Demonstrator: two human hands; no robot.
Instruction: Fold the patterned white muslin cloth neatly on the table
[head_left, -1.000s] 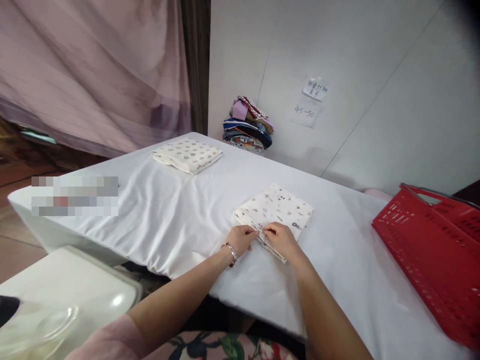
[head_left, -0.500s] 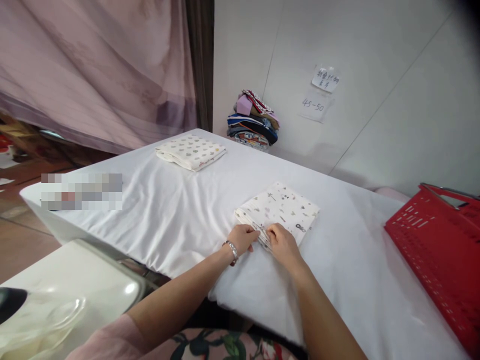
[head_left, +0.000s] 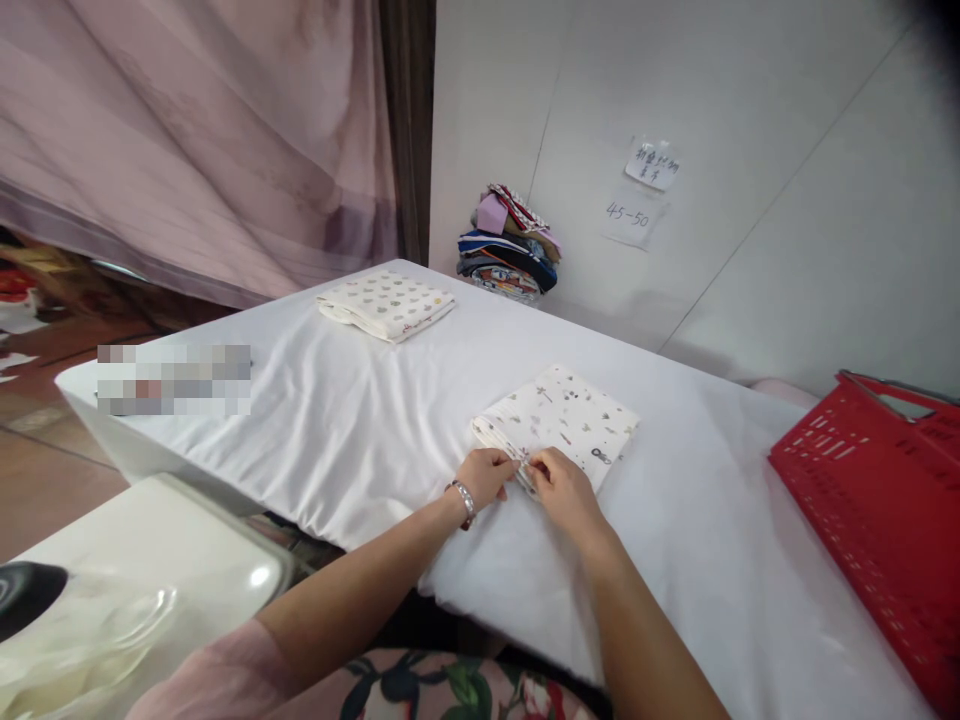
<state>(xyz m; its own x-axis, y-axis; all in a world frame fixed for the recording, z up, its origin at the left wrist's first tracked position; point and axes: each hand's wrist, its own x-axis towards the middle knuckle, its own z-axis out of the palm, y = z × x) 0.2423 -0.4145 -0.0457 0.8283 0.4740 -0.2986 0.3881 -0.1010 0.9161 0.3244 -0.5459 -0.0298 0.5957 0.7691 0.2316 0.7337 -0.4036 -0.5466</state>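
Note:
A folded white cloth (head_left: 566, 410) with small grey, green and pink prints lies flat on the white-covered table (head_left: 360, 440) in front of me. My left hand (head_left: 486, 478) pinches its near edge, thumb and fingers pressed together; a silver bracelet circles that wrist. Close beside it, my right hand (head_left: 559, 485) pinches the same edge, its fingers curled. The layers between my fingertips are partly hidden. Farther back on the left rests a second folded white cloth (head_left: 386, 305) with grey spots.
A red plastic basket (head_left: 862, 500) stands at the right. Folded coloured textiles (head_left: 510, 245) are stacked beyond the far edge by the wall. At lower left is a pale glossy surface (head_left: 165, 540) with clear plastic. A pink curtain (head_left: 225, 130) hangs at the left.
My right hand has shifted slightly left along the near edge, closer to my left hand. The view has moved a little; both cloths stay in place.

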